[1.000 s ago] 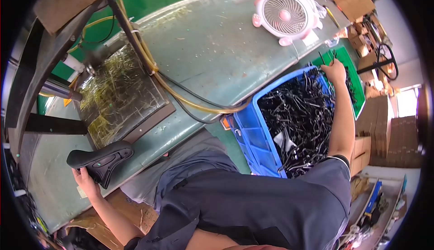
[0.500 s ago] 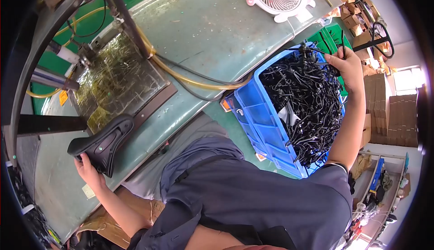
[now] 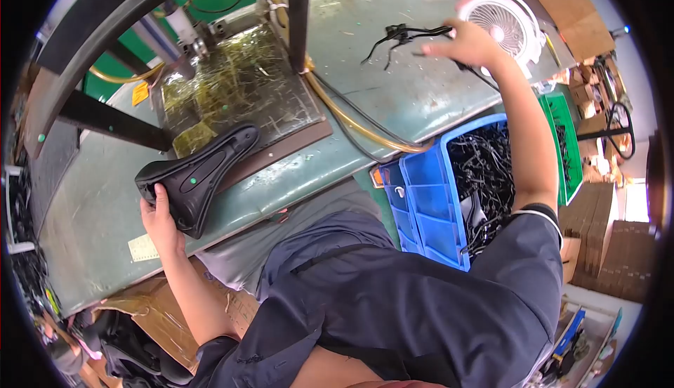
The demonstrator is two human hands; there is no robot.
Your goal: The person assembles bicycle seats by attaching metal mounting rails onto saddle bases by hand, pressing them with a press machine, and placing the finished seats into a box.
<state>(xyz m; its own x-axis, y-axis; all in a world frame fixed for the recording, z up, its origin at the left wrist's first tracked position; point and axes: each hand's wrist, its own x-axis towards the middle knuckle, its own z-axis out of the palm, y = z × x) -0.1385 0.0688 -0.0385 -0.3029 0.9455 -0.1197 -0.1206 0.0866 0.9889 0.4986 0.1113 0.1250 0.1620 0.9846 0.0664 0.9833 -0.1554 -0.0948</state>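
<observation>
- Raised from beside the green bin, the right hand had swung over the workbench, bringing bent black rods with it; the head view had also shifted.
- Motion blurred the right hand, but its fingers were closed around the rods, whose ends stuck out leftward, clear of the fingers. The fan showed just behind this hand.
- The left hand gripped the bicycle saddle by its wide rear end, thumb laid over the dark shell.
- The saddle was by the near edge of the workbench, in front of the metal plate. Whether it touched either was impossible to tell.
- Its narrow nose pointed away from the person and to the right, towards the plate. The long axis ran slantwise from lower left to upper right, with the rear end nearer the left hand.
- A dark upright post and a slanting beam bounded the space around the plate. The yellow hose curved past its right side to the bench's near edge.
- Between hose and fan ran the widest stretch of bench surface; the blue crate stood beyond its near edge.
</observation>
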